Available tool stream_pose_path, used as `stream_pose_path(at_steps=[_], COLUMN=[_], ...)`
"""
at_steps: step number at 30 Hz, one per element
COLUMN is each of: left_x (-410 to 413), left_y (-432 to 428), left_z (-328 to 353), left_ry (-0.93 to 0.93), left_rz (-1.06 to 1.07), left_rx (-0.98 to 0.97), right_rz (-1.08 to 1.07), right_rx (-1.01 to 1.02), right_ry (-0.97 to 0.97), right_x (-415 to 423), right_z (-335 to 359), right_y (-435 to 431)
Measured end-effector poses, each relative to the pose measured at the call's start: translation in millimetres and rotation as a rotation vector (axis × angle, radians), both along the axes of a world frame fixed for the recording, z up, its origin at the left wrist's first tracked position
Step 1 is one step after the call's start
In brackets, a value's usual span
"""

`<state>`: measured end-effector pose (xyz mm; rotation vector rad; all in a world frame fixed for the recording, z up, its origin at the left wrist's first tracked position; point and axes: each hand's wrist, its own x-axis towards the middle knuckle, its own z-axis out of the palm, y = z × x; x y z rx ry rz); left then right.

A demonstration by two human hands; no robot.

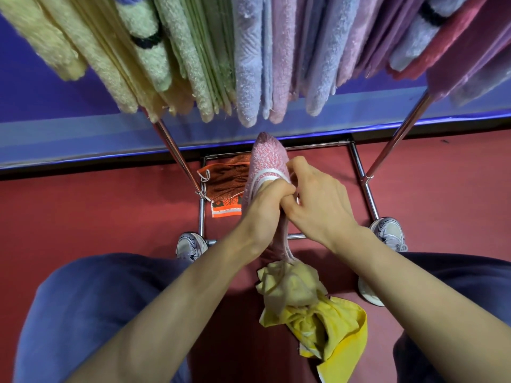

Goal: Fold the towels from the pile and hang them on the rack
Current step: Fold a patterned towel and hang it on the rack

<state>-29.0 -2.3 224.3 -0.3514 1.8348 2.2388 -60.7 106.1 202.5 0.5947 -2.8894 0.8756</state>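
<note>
Head view looks down between two bare forearms to a pink towel [266, 158] with a white stripe, held up just below the rack's hanging row. The left hand [265, 205] grips the towel from the left, its fingers curled round the bunched cloth under the stripe, and the right hand [318, 200] pinches the same towel from the right with its fingers bent over the edge; the two hands touch each other. The towel's lower end trails down between the wrists towards a crumpled pile of yellow towels [312, 308] lying on the red floor [83, 211], though whether the two meet is hidden. The rack [177, 156] has chrome legs and a chrome base frame. From its top hang folded towels side by side: yellow towels [91, 59] on the left, then green towels [193, 64], blue towels [249, 73], a pale pink towel [282, 64], and a dark red towel [448, 51] at the right. An orange and brown towel [226, 181] lies on the floor inside the base frame, behind the left hand. A sneaker [190, 246] stands beside each end of the base, and blue trousers [83, 313] fill the lower corners.
</note>
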Motion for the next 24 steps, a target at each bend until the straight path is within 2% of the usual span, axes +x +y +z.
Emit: stream_pose_path(at_steps=[4, 8, 11, 15, 24], left_x=[-2.8, -0.6, 4.3, 5.1, 2.6], left_y=[-0.3, -0.3, 3.5, 4.7, 4.0], left_z=[-3.2, -7.6, -6.9, -14.1, -19.2], left_ry=[0.053, 0.088, 0.05, -0.001, -0.094], left_rz=[0.017, -0.046, -0.104, -0.1, -0.053], left_rx=[0.074, 0.126, 0.199, 0.281, 0.299], right_rz=[-0.032, -0.02, 0.019, 0.032, -0.003], right_rx=[-0.069, -0.256, -0.345, -0.317, -0.277], right_ry=[0.09, 0.208, 0.277, 0.321, 0.263], right_x=[0.7, -0.4, -2.0, -5.4, -9.9], right_z=[0.1, 0.2, 2.3, 3.0, 8.3], right_y=[-0.3, 1.2, 2.4, 3.6, 5.4])
